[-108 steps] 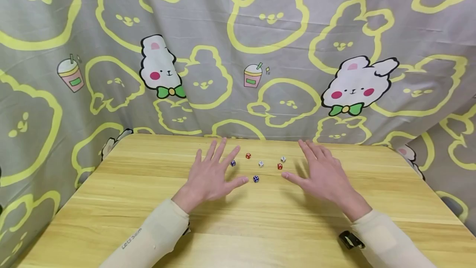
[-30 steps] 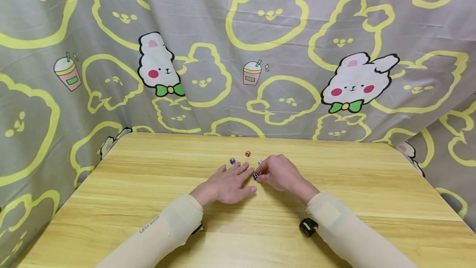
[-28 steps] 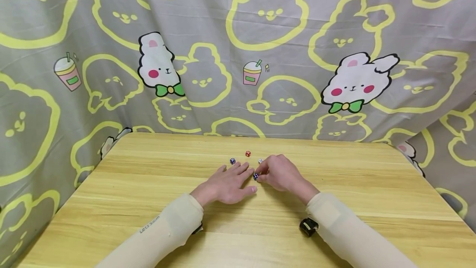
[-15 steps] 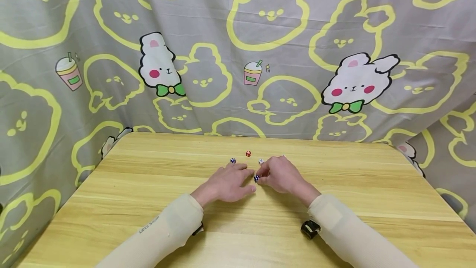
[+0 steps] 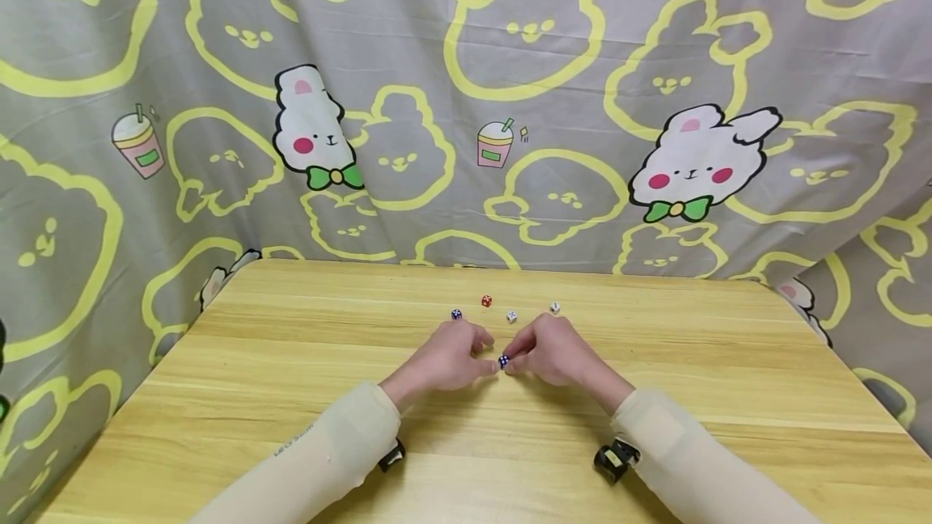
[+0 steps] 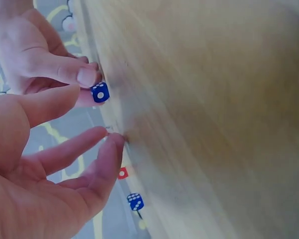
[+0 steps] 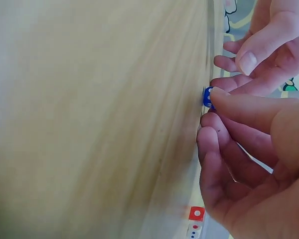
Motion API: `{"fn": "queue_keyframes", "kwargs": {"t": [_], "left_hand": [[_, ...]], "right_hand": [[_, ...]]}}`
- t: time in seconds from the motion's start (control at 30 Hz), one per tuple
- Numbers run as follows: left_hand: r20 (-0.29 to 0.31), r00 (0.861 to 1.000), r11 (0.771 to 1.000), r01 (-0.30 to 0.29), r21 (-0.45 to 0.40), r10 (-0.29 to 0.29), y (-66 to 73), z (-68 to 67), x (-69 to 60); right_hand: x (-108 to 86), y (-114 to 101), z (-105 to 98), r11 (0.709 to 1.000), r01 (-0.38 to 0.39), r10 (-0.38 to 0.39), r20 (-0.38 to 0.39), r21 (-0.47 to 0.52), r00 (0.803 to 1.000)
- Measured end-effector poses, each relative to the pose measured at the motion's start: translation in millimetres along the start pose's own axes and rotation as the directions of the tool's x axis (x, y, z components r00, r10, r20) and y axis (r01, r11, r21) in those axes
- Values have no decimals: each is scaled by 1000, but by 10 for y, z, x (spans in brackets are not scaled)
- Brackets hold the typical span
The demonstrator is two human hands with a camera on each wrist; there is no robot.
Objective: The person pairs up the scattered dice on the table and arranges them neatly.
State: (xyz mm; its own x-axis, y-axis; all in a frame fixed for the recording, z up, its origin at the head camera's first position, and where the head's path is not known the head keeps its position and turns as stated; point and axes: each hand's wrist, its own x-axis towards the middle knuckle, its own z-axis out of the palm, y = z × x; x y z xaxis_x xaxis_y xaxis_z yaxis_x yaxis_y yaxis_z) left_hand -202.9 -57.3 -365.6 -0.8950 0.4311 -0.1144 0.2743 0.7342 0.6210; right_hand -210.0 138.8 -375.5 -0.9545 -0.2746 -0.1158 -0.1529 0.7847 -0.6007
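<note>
My right hand [image 5: 557, 350] pinches a blue die [image 5: 504, 361] between thumb and fingers, low over the wooden table; the right wrist view shows this blue die [image 7: 208, 97] at the thumb tip. Facing it from the left, my left hand [image 5: 446, 356] has its fingers loosely bent and apart, holding nothing. Its thumb is close to the die [image 6: 100, 92] in the left wrist view; whether they touch I cannot tell. Beyond the hands lie a second blue die [image 5: 456, 314], a red die [image 5: 486, 301] and two white dice, one central [image 5: 512, 317], one further right [image 5: 555, 308].
The wooden table [image 5: 291, 362] reaches back to a patterned grey curtain [image 5: 466, 217]. In the right wrist view, another red die [image 7: 197, 213] sits beside a white die [image 7: 194, 230]; my right hand hides that red die from the head view.
My right hand has drawn the pinched blue die slightly nearer to me. My left fingers, spread flatter before, are more bent. The right-hand white die has come back into sight.
</note>
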Motion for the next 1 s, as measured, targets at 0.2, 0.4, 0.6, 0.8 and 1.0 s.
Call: {"fn": "queue_keyframes", "kwargs": {"t": [0.2,0.4,0.6,0.8,1.0], "left_hand": [[-4,1000,995,14,-95,-15,-7,69,-15],[11,997,973,77,-220,-76,36,132,-70],[44,987,920,160,-358,-155,67,192,-134],[39,985,891,170,-421,-169,70,247,-188],[59,983,860,180,-477,-173,65,292,-231]], "right_hand": [[-52,55,26,998,25,-25,4,58,1000],[-132,79,52,995,40,-40,2,91,999],[-238,56,75,992,21,-22,4,122,1000],[-342,40,87,987,-13,12,10,158,1000],[-415,37,106,981,-27,25,13,194,1000]]}}
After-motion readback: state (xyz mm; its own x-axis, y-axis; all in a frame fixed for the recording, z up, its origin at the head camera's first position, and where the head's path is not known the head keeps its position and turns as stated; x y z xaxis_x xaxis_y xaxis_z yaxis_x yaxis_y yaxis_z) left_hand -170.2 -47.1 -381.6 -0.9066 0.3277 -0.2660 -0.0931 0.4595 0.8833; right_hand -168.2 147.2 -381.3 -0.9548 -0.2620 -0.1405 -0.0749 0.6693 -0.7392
